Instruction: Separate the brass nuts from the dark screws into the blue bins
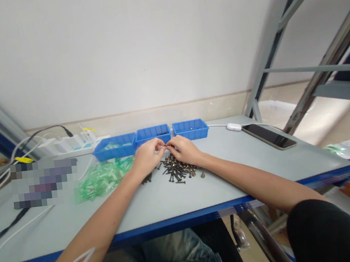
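Note:
In front of the blue bins, the fingertips of my left hand (149, 156) and my right hand (185, 148) come together in a pinch. Between them is a small dark screw (165, 146), mostly covered by the fingers; whether a nut is on it I cannot tell. Below my right hand lies a loose heap of black screws (176, 170), mixed with brass-coloured small parts (193, 169). A few more dark screws (148, 178) lie under my left hand. Left of it spreads a green plastic bag (100, 180) of small pieces.
Three blue bins stand in a row: left bin (115, 154), middle bin (137, 140) with dark pieces, right bin (191, 135). A phone (269, 135) and a white case (234, 127) lie right. A power strip (70, 146) and cables are left. Metal frame posts (268, 63) rise right.

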The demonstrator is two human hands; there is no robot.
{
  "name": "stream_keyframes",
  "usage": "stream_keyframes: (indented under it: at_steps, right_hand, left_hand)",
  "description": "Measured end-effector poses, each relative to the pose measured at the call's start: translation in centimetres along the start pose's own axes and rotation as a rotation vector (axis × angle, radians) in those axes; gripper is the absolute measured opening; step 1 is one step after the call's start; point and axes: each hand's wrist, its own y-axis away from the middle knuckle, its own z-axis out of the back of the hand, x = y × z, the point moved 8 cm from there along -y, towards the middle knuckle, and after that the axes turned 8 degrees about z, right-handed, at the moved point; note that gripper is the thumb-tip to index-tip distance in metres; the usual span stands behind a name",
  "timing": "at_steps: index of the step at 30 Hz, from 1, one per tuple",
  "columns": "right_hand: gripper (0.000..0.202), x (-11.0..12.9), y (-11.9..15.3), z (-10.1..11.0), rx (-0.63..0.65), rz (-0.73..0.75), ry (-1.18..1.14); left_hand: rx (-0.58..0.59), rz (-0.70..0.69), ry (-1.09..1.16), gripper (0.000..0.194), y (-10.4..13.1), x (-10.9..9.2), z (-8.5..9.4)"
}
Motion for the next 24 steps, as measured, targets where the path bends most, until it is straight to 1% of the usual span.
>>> stream_keyframes:
  at_steps: [3, 6, 11, 18, 24]
  right_hand:
    - [0.015, 0.1, 0.0, 0.1, -0.021, -0.005, -0.028]
    - [0.014, 0.0, 0.1, 0.6, -0.074, -0.023, -0.051]
    - [0.009, 0.2, 0.2, 1.3, -0.154, -0.025, -0.067]
    - [0.008, 0.5, 0.1, 1.6, -0.196, 0.005, -0.056]
    - [0.006, 0.6, 0.2, 1.6, -0.206, 0.023, -0.055]
  left_hand:
    - [-0.029, -0.001, 0.026, 0.014, -0.1, 0.2, 0.2]
    - [-0.056, -0.002, 0.082, 0.013, -0.2, 0.4, 0.4]
    - [-0.050, 0.037, 0.191, 0.010, -0.2, 0.7, 0.2]
    - [-0.077, 0.077, 0.284, 0.010, -0.2, 0.7, 0.4]
    - [-0.056, 0.078, 0.308, 0.011, -0.2, 0.8, 0.3]
